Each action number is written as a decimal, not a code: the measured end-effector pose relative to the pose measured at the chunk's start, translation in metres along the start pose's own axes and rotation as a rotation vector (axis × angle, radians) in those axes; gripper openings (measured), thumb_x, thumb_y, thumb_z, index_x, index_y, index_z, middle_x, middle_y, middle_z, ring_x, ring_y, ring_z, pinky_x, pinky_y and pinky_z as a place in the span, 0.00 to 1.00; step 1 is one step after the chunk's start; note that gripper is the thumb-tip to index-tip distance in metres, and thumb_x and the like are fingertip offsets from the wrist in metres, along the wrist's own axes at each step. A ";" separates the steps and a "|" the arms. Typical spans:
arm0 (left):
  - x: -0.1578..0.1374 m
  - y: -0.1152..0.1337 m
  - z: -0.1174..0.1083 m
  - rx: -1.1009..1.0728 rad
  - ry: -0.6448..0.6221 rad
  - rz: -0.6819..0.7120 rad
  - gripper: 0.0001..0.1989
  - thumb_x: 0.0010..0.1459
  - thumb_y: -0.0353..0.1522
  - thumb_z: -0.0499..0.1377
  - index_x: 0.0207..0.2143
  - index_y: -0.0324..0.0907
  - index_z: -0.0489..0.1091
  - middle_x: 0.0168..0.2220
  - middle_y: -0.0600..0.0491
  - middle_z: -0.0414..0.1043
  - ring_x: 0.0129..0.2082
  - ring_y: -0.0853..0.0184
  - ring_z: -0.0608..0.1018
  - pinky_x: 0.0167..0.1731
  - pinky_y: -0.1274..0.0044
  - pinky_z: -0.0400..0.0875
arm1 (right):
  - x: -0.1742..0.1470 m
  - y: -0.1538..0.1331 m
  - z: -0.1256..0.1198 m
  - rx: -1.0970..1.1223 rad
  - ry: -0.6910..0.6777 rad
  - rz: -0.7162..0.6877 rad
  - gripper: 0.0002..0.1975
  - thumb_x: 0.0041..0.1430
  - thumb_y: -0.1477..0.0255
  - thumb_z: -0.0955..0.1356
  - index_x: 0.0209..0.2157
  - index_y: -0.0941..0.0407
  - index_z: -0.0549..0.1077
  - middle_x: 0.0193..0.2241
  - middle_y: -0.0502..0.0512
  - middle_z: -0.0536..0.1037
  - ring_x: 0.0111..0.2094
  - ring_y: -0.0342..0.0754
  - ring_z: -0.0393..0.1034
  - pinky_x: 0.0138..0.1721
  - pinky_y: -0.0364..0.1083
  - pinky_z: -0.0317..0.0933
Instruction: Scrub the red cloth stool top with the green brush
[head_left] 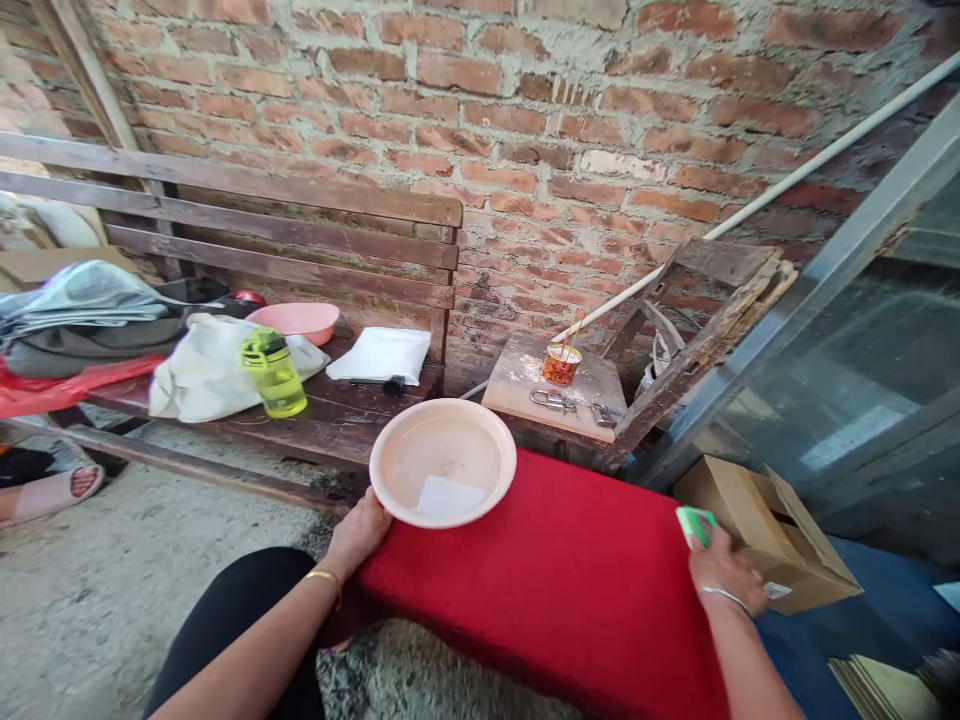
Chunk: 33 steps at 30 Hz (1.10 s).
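A pale pink plastic basin [382,480] rests at the far left corner of a red-covered table [540,570]. Inside it lies a white, flat rectangular piece [448,496]. My left hand [361,535] grips the near left side of the basin, its fingertips partly hidden by the rim. Over the right edge of the red cover, my right hand [724,575] is closed around a small green and white block [694,524], whose kind I cannot make out.
Beside the red table stands an open cardboard box [765,540]. A small wooden stand [517,385] holds a patterned paper cup [561,364] and padlocks [553,400]. On the wooden bench [337,425] are a green water bottle [276,375], a pink bowl [300,322] and a white packet [381,355]. Another person's foot [84,482] shows at left.
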<state>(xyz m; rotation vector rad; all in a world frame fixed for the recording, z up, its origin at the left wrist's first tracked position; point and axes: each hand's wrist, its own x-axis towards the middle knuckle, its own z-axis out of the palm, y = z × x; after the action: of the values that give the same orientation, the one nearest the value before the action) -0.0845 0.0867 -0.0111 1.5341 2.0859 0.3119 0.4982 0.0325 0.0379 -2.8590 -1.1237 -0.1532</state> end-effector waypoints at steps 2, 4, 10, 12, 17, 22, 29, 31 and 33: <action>-0.002 0.004 -0.001 0.001 0.012 -0.004 0.24 0.66 0.45 0.46 0.57 0.41 0.60 0.54 0.38 0.73 0.54 0.52 0.76 0.51 0.64 0.67 | -0.001 0.019 0.005 0.034 0.015 0.055 0.33 0.66 0.56 0.51 0.63 0.57 0.65 0.39 0.77 0.76 0.41 0.69 0.75 0.33 0.61 0.60; -0.004 0.007 -0.002 0.000 0.027 -0.002 0.24 0.66 0.46 0.45 0.57 0.41 0.60 0.52 0.38 0.74 0.53 0.52 0.76 0.50 0.65 0.68 | -0.013 0.018 0.010 0.099 0.015 0.012 0.35 0.65 0.54 0.51 0.64 0.57 0.63 0.38 0.74 0.77 0.39 0.69 0.75 0.34 0.62 0.62; -0.008 0.011 -0.005 -0.004 0.037 -0.007 0.23 0.67 0.46 0.44 0.55 0.42 0.60 0.54 0.38 0.73 0.54 0.53 0.76 0.51 0.64 0.67 | -0.102 -0.086 0.000 0.229 -0.094 -0.386 0.32 0.67 0.55 0.50 0.63 0.58 0.61 0.46 0.66 0.77 0.42 0.59 0.74 0.42 0.54 0.65; -0.009 0.012 -0.006 -0.007 0.032 -0.007 0.22 0.68 0.46 0.44 0.55 0.41 0.60 0.54 0.37 0.72 0.55 0.52 0.75 0.51 0.64 0.67 | -0.131 -0.130 -0.010 0.236 -0.133 -0.445 0.29 0.68 0.58 0.51 0.62 0.58 0.61 0.47 0.64 0.77 0.44 0.56 0.74 0.43 0.52 0.64; -0.010 0.013 -0.007 -0.015 0.034 -0.007 0.22 0.67 0.45 0.45 0.54 0.40 0.61 0.53 0.37 0.73 0.55 0.52 0.75 0.51 0.63 0.67 | -0.170 -0.213 -0.023 0.194 -0.159 -0.481 0.25 0.70 0.60 0.54 0.61 0.57 0.62 0.45 0.65 0.77 0.45 0.56 0.74 0.44 0.51 0.63; -0.008 0.010 -0.007 -0.037 -0.004 -0.010 0.23 0.67 0.46 0.44 0.56 0.41 0.60 0.55 0.37 0.71 0.56 0.51 0.74 0.52 0.63 0.66 | -0.179 -0.244 -0.014 0.149 -0.147 -0.561 0.22 0.66 0.63 0.62 0.59 0.53 0.65 0.46 0.65 0.76 0.48 0.55 0.72 0.47 0.51 0.61; -0.007 0.010 -0.005 -0.017 0.003 -0.014 0.24 0.66 0.48 0.44 0.54 0.41 0.60 0.52 0.37 0.73 0.53 0.50 0.76 0.49 0.62 0.68 | -0.146 -0.197 -0.010 0.012 -0.066 -0.512 0.23 0.68 0.60 0.59 0.60 0.53 0.64 0.45 0.65 0.75 0.47 0.57 0.71 0.46 0.53 0.60; -0.007 0.011 -0.005 -0.011 0.013 -0.016 0.25 0.66 0.48 0.44 0.54 0.41 0.60 0.51 0.37 0.74 0.53 0.49 0.76 0.49 0.62 0.68 | -0.126 -0.160 -0.007 -0.023 -0.036 -0.439 0.24 0.68 0.60 0.59 0.60 0.54 0.64 0.44 0.66 0.75 0.45 0.58 0.72 0.43 0.53 0.61; -0.007 0.011 -0.005 -0.003 0.015 -0.021 0.25 0.65 0.49 0.44 0.53 0.41 0.61 0.51 0.37 0.74 0.53 0.49 0.76 0.49 0.62 0.68 | -0.103 -0.112 -0.001 -0.041 0.002 -0.346 0.25 0.68 0.59 0.57 0.61 0.55 0.64 0.42 0.67 0.76 0.43 0.59 0.73 0.41 0.54 0.62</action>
<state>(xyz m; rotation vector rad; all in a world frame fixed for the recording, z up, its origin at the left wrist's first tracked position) -0.0764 0.0842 0.0002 1.5109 2.1108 0.3200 0.3465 0.0447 0.0294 -2.6707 -1.6232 -0.1973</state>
